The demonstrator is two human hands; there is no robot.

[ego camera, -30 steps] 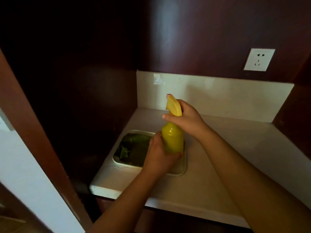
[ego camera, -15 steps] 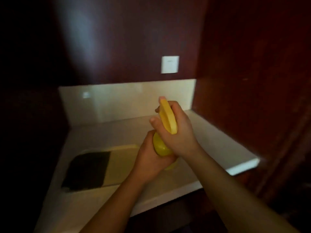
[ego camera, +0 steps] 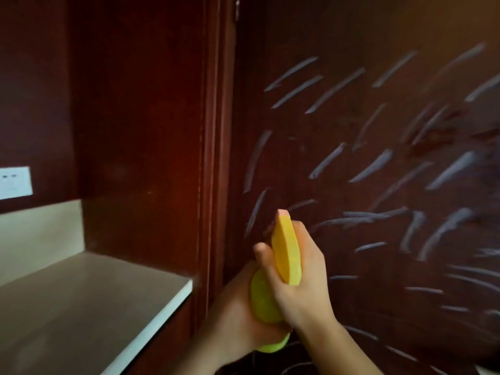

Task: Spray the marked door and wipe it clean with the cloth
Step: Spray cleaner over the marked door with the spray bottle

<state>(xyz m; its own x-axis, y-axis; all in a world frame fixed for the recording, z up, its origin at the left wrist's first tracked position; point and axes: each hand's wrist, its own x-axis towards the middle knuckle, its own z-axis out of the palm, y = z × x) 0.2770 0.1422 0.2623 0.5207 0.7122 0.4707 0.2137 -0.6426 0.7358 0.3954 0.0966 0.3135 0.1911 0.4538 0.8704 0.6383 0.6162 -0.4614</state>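
A dark red-brown door (ego camera: 378, 147) fills the right of the view, covered with many pale chalky streaks. In front of its lower part I hold a yellow spray bottle (ego camera: 286, 255) upright, its nozzle near the door. My right hand (ego camera: 303, 282) wraps the bottle's yellow trigger head. My left hand (ego camera: 238, 309) cups the rounded yellow-green body from below and the left. The cloth is out of view.
A pale stone counter (ego camera: 89, 299) with a low backsplash sits in the alcove at lower left, its corner close to my left forearm. A white wall socket (ego camera: 15, 182) is on the back wall. A vertical wooden door frame (ego camera: 213, 158) separates alcove and door.
The view has swung right from the counter and tray with the dark cloth to the streaked door. Both hands carried the spray bottle along, keeping the same grip.
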